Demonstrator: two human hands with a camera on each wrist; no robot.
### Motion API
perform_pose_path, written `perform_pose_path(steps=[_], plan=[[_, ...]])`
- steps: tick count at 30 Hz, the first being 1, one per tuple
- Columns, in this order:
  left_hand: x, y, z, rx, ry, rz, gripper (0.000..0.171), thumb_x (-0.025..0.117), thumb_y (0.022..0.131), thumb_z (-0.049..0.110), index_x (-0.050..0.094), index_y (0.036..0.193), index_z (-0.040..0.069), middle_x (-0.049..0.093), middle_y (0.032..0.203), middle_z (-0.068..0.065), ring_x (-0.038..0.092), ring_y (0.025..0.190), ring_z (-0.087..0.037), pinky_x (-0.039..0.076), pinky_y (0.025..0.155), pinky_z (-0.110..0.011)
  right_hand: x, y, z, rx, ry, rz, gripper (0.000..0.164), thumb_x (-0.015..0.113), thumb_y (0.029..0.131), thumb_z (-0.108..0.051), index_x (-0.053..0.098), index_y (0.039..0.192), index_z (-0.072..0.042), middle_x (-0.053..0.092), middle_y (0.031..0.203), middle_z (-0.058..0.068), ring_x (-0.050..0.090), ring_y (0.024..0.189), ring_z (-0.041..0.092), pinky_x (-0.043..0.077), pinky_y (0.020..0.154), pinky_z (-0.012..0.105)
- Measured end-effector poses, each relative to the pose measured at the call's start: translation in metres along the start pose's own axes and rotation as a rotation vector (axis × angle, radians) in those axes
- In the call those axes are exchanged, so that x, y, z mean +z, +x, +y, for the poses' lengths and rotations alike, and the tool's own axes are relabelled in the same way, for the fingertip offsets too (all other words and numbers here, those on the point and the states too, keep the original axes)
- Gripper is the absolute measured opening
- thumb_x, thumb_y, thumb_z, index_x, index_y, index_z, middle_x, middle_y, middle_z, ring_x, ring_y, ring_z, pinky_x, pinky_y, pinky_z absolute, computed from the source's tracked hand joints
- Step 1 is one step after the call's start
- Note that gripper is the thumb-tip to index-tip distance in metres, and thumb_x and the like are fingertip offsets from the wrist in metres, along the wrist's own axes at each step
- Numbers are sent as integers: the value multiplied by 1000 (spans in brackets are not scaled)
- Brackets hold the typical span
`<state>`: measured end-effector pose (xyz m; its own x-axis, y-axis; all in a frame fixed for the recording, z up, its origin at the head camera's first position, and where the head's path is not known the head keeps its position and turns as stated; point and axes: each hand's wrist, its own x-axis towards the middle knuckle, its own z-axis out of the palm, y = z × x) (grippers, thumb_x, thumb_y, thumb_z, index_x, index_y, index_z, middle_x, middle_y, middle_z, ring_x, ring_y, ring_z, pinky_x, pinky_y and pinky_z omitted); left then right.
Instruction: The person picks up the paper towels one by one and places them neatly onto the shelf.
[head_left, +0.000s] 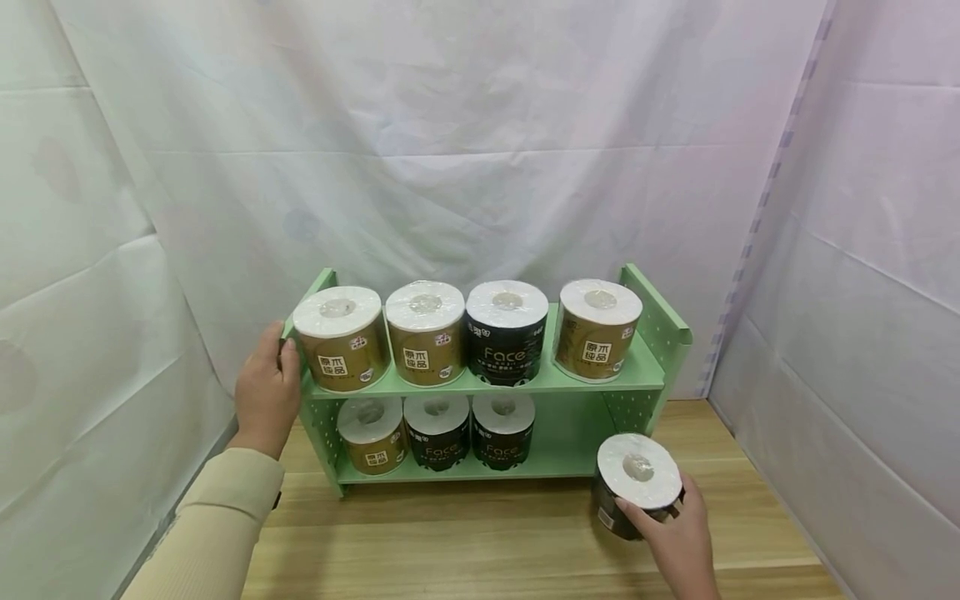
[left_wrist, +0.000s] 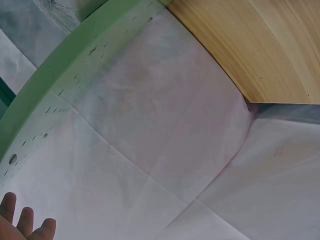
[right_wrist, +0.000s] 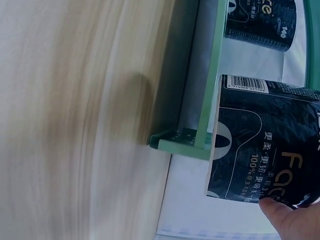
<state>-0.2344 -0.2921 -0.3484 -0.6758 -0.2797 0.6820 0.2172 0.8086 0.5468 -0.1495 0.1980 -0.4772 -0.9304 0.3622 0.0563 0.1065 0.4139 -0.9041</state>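
My right hand grips a black-wrapped toilet paper roll in front of the lower right end of a green two-tier shelf rack. In the right wrist view the roll shows its barcode and "Face" lettering, with the thumb pressed on its wrapper. My left hand is at the rack's left side panel, beside a gold-wrapped roll on the upper tier. Its fingers look straight in the left wrist view, near the perforated panel; whether they touch it I cannot tell.
The upper tier also bears another gold roll, a black roll and a gold roll at the right. Below stand a gold roll and two black rolls. White cloth surrounds the wooden table.
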Motion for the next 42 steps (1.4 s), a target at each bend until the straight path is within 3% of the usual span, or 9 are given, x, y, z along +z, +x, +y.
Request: perform_pose_path(steps=[15, 28, 42], plan=[[0, 0, 1, -1, 1, 0, 30, 39, 102, 22, 51, 124, 7, 56, 89, -23, 48, 78, -41, 39, 68, -57, 14, 3, -18, -75, 47, 45, 91, 88, 69, -23, 35, 137, 5, 44, 135, 25, 40, 129, 38, 35, 105, 57], [0, 0, 0, -11, 6, -4, 30, 38, 102, 23, 51, 125, 8, 56, 90, -22, 48, 79, -41, 39, 68, -57, 21, 10, -25, -64, 53, 31, 95, 88, 70, -26, 32, 141, 3, 40, 139, 24, 37, 132, 40, 35, 105, 57], [0, 0, 0, -4, 12, -8, 30, 38, 102, 23, 50, 125, 7, 56, 90, -22, 48, 78, -40, 39, 68, -56, 40, 17, -28, -123, 56, 141, 91, 90, 65, -20, 39, 137, 5, 48, 132, 23, 44, 124, 35, 33, 105, 56]])
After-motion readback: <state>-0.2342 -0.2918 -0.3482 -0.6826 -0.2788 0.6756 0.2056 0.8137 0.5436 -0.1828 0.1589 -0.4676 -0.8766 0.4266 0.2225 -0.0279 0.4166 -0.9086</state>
